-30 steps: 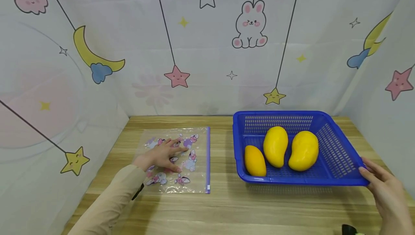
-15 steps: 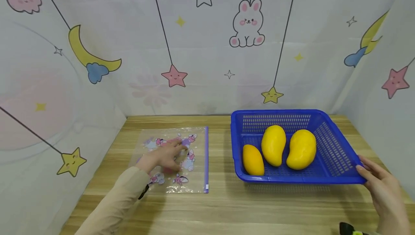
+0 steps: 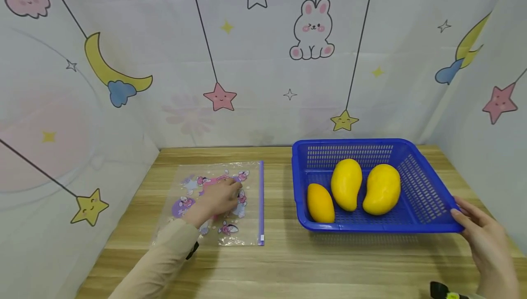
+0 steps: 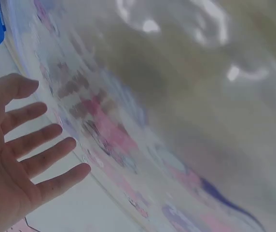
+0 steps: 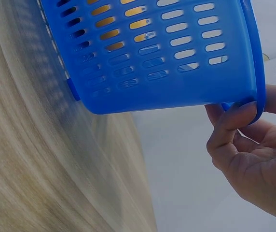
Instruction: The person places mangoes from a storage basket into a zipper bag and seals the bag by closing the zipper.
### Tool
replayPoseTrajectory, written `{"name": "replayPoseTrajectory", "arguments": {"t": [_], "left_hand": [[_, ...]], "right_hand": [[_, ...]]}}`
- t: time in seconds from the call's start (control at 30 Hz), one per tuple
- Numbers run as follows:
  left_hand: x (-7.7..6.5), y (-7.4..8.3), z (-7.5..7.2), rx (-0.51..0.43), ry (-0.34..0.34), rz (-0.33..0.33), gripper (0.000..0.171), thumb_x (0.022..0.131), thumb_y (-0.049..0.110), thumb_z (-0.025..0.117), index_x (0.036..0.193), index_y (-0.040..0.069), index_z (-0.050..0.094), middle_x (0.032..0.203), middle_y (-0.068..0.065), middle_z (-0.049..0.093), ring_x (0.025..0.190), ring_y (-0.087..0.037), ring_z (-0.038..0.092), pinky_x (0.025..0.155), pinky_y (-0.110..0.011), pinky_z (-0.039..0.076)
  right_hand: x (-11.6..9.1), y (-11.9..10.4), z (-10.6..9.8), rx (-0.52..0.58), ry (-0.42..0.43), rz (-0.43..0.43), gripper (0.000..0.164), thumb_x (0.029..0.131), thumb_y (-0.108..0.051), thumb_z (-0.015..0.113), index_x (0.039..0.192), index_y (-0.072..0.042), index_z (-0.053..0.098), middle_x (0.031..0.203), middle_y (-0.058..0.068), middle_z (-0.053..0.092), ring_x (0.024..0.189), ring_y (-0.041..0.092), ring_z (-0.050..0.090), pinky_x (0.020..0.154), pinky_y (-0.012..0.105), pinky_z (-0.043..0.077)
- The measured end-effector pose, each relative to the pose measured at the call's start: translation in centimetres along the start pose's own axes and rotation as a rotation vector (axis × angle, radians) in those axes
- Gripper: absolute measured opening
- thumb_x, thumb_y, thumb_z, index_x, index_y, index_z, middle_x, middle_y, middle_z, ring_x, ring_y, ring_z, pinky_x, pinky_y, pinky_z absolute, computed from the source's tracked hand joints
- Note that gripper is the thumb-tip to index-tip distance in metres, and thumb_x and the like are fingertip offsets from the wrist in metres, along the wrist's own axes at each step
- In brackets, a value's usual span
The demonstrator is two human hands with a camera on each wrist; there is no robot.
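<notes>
A clear zip bag with pink and purple rabbit prints lies flat on the left of the table, its purple zip strip along the right side. Over its middle hovers my left hand. In the left wrist view the fingers are spread loosely with nothing in them, just off the glossy plastic. My right hand pinches the near right corner rim of a blue plastic basket. Thumb and fingers curl round that rim in the right wrist view. Three yellow mangoes lie inside the basket, the smallest at the left.
The wooden table meets a white cloth backdrop with cartoon prints behind and on both sides. The basket stands close to the right-hand backdrop. A strip of table separates bag and basket.
My left hand has lifted from lying spread on the bag and shifted slightly right, fingers drawn in. The right hand still grips the basket rim. The head view has shifted slightly.
</notes>
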State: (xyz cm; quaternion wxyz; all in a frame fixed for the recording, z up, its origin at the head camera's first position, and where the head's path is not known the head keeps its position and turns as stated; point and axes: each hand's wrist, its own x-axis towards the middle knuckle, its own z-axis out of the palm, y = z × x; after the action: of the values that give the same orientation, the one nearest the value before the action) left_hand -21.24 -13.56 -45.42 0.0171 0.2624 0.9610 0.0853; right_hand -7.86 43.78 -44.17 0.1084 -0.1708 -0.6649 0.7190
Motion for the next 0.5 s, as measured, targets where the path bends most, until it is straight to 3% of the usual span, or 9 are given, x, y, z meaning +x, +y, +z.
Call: {"name": "replayPoseTrajectory", "arguments": {"t": [0.2, 0.33, 0.5], "left_hand": [[0.6, 1.7, 0.2, -0.02, 0.028, -0.062, 0.04, 0.089, 0.024, 0.063, 0.124, 0.005, 0.06, 0.116, -0.014, 0.064, 0.099, -0.03, 0.065, 0.082, -0.043, 0.056], [1.1, 2.8, 0.3, -0.033, 0.059, -0.105, 0.039, 0.089, 0.024, 0.062, 0.122, 0.005, 0.061, 0.116, -0.014, 0.064, 0.098, -0.031, 0.065, 0.082, -0.044, 0.056], [1.9, 3.9, 0.7, -0.033, 0.071, -0.145, 0.04, 0.089, 0.028, 0.06, 0.121, 0.005, 0.061, 0.114, -0.016, 0.064, 0.093, -0.031, 0.066, 0.071, -0.044, 0.057]], "right_hand": [[0.0, -0.4, 0.2, 0.01, -0.015, -0.02, 0.036, 0.09, -0.014, 0.065, 0.121, -0.032, 0.064, 0.09, -0.021, 0.061, 0.077, -0.006, 0.062, 0.062, 0.011, 0.053], [0.0, -0.9, 0.6, -0.059, 0.018, -0.01, 0.045, 0.09, -0.019, 0.066, 0.133, -0.029, 0.056, 0.089, -0.026, 0.06, 0.075, -0.009, 0.061, 0.06, 0.009, 0.051], [-0.3, -1.4, 1.2, -0.213, 0.082, 0.026, 0.056, 0.092, -0.022, 0.064, 0.144, -0.021, 0.044, 0.082, -0.033, 0.056, 0.069, -0.012, 0.057, 0.056, 0.009, 0.048]]}}
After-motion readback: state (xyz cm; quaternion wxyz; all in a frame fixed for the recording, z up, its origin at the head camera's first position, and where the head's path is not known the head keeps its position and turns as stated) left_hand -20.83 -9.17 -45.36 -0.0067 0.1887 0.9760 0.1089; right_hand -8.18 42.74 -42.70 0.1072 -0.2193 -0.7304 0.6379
